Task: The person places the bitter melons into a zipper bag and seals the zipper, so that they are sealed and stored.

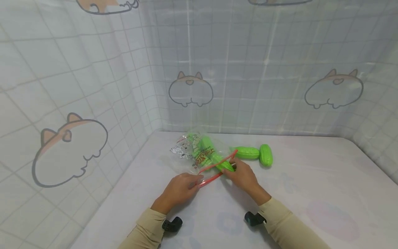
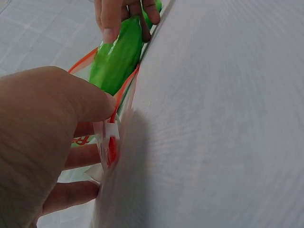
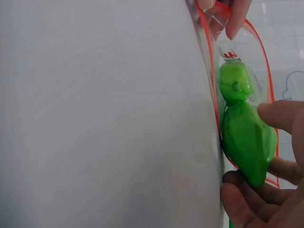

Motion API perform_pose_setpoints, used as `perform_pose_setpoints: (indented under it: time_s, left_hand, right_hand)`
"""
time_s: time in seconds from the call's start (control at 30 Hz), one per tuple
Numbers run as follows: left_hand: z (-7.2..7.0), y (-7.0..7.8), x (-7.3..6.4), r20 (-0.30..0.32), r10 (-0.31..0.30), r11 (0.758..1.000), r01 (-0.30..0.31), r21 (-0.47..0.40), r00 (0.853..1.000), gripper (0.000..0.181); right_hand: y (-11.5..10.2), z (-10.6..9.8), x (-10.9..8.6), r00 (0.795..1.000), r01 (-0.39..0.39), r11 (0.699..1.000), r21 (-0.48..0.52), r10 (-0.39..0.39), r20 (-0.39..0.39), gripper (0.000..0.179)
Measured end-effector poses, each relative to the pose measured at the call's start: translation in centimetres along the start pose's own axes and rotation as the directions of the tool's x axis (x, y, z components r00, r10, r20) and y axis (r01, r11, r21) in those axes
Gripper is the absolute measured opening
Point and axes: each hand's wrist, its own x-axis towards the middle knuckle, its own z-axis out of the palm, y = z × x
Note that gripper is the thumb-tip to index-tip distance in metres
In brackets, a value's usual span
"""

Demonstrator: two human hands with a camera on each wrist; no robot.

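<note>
Pale, slightly shiny sheeting [image 1: 248,90], printed with a square grid and outlined cartoon animals, rises behind and along both sides of a white-covered table [image 1: 311,180]. Near the middle of the head view, a glossy bright green vegetable-shaped piece [image 1: 225,166] lies at the open mouth of a clear plastic bag [image 1: 203,158]. Smooth and faintly faceted, it tapers to a point at its outer end. The right hand [image 1: 242,174] holds that end between thumb and fingers. The left hand [image 1: 181,186] pinches the bag's rim at the lower left of the opening.

Soft, creased film carries red lettering, checkered strips and line-drawn cartoon figures; a red closure strip [image 1: 209,180] edges the mouth, with a small white slider [image 2: 111,130] showing in the left wrist view. More green pieces [image 1: 196,145] fill the bag toward its upper part. Just right of the bag lie two further rounded, ridged ones: one sideways [image 1: 247,152], the other upright in the frame [image 1: 265,155].

Tan sleeves [image 1: 147,226] enter from the bottom edge, with a dark device [image 1: 172,224] at each wrist. Faint pastel shapes mark the tabletop at lower right.
</note>
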Motion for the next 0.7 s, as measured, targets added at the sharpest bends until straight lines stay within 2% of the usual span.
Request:
perform_pose_setpoints:
  time_s: [0.33, 0.7]
  left_hand:
    - [-0.2, 0.1, 0.1, -0.005, 0.007, 1.000, -0.007, -0.003, 1.000, 0.032]
    - [-0.4, 0.1, 0.1, 0.002, 0.021, 1.000, -0.021, 0.001, 1.000, 0.031]
  right_hand:
    - [0.6, -1.0, -1.2, 0.990, 0.139, 0.990, 0.024, -0.138, -0.027, 0.042]
    - [0.9, -0.9, -1.1, 0.983, 0.183, 0.980, 0.076, -0.182, -0.024, 0.030]
